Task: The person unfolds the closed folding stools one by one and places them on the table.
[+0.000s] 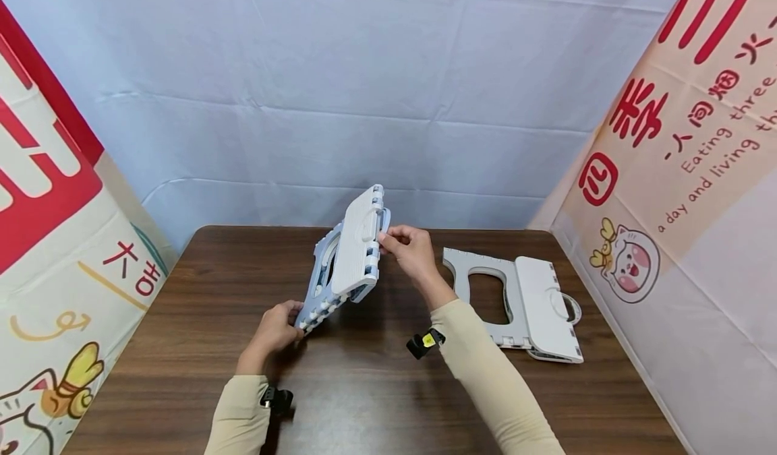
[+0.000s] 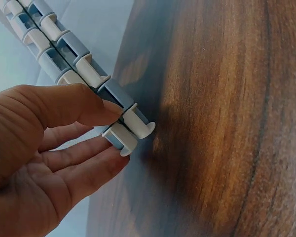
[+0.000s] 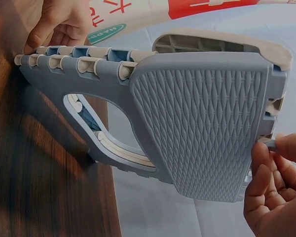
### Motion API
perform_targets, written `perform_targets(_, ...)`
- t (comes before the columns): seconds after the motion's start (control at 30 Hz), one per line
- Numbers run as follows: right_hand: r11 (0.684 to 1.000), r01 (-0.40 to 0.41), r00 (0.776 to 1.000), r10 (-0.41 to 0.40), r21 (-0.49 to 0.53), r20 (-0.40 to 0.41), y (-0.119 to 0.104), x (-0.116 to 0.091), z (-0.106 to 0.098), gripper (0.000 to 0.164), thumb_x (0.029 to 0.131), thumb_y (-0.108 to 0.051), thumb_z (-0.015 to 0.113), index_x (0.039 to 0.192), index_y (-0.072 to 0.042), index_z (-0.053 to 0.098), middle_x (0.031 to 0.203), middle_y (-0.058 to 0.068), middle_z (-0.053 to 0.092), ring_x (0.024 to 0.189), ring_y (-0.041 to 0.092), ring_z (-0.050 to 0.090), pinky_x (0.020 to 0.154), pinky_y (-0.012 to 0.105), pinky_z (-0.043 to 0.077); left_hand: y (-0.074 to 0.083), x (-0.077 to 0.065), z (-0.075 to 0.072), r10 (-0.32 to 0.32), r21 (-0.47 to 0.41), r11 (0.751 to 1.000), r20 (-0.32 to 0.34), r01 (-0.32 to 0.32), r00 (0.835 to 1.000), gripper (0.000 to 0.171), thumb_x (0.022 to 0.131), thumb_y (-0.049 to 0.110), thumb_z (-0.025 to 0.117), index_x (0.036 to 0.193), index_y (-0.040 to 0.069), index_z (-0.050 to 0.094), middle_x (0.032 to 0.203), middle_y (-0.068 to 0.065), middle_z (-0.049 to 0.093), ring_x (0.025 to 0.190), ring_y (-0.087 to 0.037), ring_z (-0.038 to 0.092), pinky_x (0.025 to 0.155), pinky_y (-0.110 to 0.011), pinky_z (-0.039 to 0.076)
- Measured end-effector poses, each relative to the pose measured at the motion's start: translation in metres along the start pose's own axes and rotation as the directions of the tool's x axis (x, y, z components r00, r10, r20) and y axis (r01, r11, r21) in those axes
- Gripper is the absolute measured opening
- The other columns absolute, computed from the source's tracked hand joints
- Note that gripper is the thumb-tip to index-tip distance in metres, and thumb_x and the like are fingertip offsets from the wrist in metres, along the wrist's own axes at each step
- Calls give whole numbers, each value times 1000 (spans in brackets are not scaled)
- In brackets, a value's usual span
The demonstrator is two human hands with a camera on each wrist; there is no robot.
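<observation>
Two folding stools here. The blue-and-white stool [image 1: 355, 249] is held up at a tilt over the brown table [image 1: 358, 394], about mid-width, panel end high, leg end low. White panel on one face, blue panel [image 3: 202, 128] with a woven pattern on the other, oblong hole through the legs. Left hand [image 1: 275, 328] pinches the low end's near corner, thumb on one side, fingers on the other, by a row of hinges [image 2: 91, 71]. Right hand [image 1: 415, 253] pinches a small blue-grey part at the raised end's outer edge, thumb against finger. Hands well apart, both clamped on the same stool. Can't tell if its low corner touches the wood. Grey-white stool [image 1: 549, 307] lies flat on the table to the right, curved handle [image 1: 572, 309] sticking out on its right side. Beige sleeves [image 1: 485, 367]. Pale cloth [image 1: 364, 71] behind, printed banner [image 1: 698, 172] at right.
</observation>
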State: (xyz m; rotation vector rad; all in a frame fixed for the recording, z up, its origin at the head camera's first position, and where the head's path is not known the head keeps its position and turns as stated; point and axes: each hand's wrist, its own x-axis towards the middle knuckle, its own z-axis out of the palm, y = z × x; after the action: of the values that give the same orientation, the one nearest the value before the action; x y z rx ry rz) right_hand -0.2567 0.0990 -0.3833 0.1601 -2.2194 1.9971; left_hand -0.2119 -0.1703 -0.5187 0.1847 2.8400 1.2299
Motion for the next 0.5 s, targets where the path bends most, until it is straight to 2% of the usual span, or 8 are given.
perform_targets(0.37,998,52,998,-52,19,38,-8,3,12,15,85,-8,68,89,7,66,75,7,61,68,21,61,59,24,48,1,1,3,23,-46,999,20,-22,1000,48,59,-12,71,105,-9,61,86,-10,65,81,-24,61,74,-39,50)
perform_targets(0.4,998,57,998,-58,26,39,-8,4,13,16,85,-8,68,89,7,66,74,7,60,70,26,61,59,24,48,1,1,4,25,-46,999,20,-24,999,48,59,-12,72,105,-9,61,86,-10,65,81,-24,61,74,-38,50)
perform_targets(0.47,998,60,997,-61,34,44,-9,5,15,17,85,-8,68,89,8,65,74,6,59,69,25,61,59,24,48,1,2,4,25,-46,999,18,-24,1000,48,59,-11,72,106,-9,61,86,-10,65,80,-24,61,74,-38,50)
perform_targets(0.5,997,61,997,-63,39,46,-9,5,15,17,85,-8,68,89,8,66,74,6,59,71,29,61,60,24,48,1,2,4,23,-47,999,19,-22,1000,48,59,-11,72,106,-9,61,86,-10,65,81,-24,61,74,-38,50)
